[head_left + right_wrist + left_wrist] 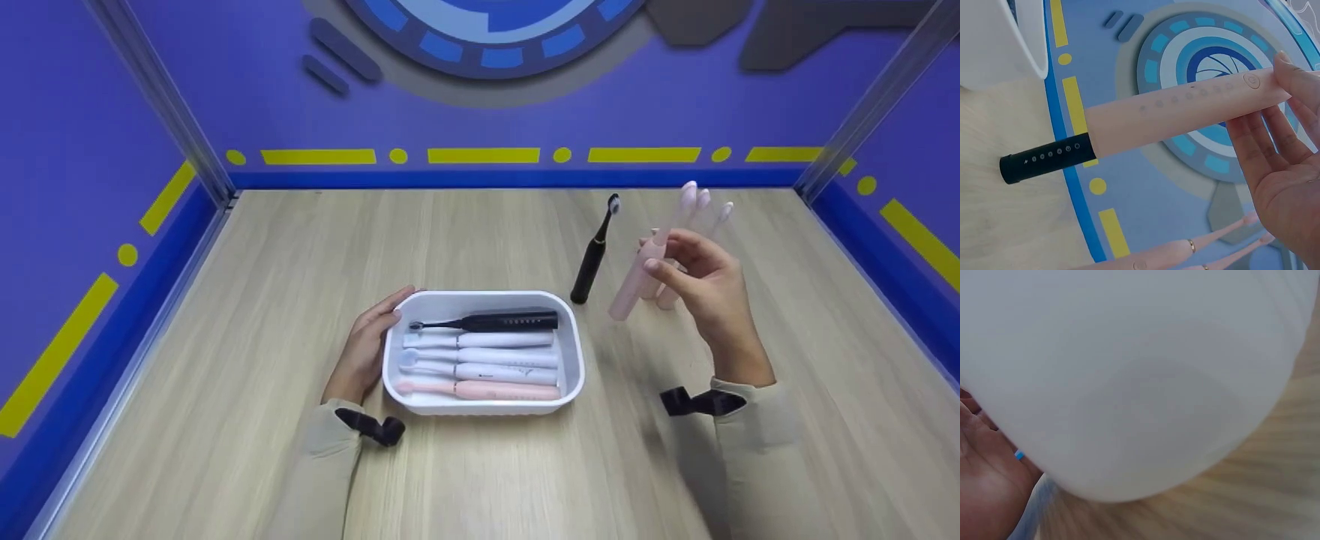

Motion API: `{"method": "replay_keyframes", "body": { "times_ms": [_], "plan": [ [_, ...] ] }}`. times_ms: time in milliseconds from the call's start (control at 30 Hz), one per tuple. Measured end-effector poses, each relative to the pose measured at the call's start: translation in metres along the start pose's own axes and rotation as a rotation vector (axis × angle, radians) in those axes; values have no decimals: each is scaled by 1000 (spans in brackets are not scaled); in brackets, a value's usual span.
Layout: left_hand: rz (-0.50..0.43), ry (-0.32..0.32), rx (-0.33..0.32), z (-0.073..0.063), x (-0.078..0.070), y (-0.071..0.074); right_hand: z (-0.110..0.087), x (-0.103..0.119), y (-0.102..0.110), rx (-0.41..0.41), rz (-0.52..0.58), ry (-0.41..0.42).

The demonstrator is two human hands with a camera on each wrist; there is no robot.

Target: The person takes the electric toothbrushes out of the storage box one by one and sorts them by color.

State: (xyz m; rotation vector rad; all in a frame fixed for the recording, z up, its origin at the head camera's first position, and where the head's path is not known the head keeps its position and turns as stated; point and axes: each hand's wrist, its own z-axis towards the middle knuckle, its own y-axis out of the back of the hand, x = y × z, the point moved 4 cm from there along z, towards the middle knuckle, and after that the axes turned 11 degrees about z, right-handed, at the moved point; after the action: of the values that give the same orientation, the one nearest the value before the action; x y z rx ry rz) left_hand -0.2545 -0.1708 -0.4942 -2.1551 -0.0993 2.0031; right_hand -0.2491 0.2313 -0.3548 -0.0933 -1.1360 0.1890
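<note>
- Pink toothbrush [636, 283]: gripped in the right fingers [691, 244], its bristle end pointing up past them and its handle slanting down below them. Its base seems raised, though contact with the tabletop [247, 420] is hard to rule out.
- How far along: partway, by my judgement. Five brushes lie in the white tub [484, 409] and four are outside it, counting the held one. Which way they are being moved, these views do not settle; the held brush is not yet let go.
- Outside the tub: a black toothbrush [590, 266] stands upright to the left of the right fingers; two more pink toothbrushes [1154, 256] stand just beyond them, partly hidden.
- Inside the tub, left of the right fingers and nearer the person: another black brush [510, 322], three white brushes [506, 356] and one pink brush [506, 390], side by side.
- Right fingers: closed to a pinch, thumb against fingertips, near the handle's upper end.
- Left fingers [384, 304]: fairly straight, resting against the tub's left outer wall, with no brush in them.
</note>
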Motion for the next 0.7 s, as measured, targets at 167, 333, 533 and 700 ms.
{"method": "replay_keyframes", "body": {
  "times_ms": [167, 333, 533, 700],
  "plan": [
    [4, -4, 0, -1, 0, 0, -1, 1, 10, -45, -6, -20],
    [8, -12, 4, -1, -1, -1, -2, 2, 19, -54, -46, -40],
    [23, -4, -8, -1, -1, -1, -5, 3, 31, -82, -69, -35],
    [21, -13, -10, 0, -1, -1, -6, 1, 39, -82, -35, -34]
  ]
}}
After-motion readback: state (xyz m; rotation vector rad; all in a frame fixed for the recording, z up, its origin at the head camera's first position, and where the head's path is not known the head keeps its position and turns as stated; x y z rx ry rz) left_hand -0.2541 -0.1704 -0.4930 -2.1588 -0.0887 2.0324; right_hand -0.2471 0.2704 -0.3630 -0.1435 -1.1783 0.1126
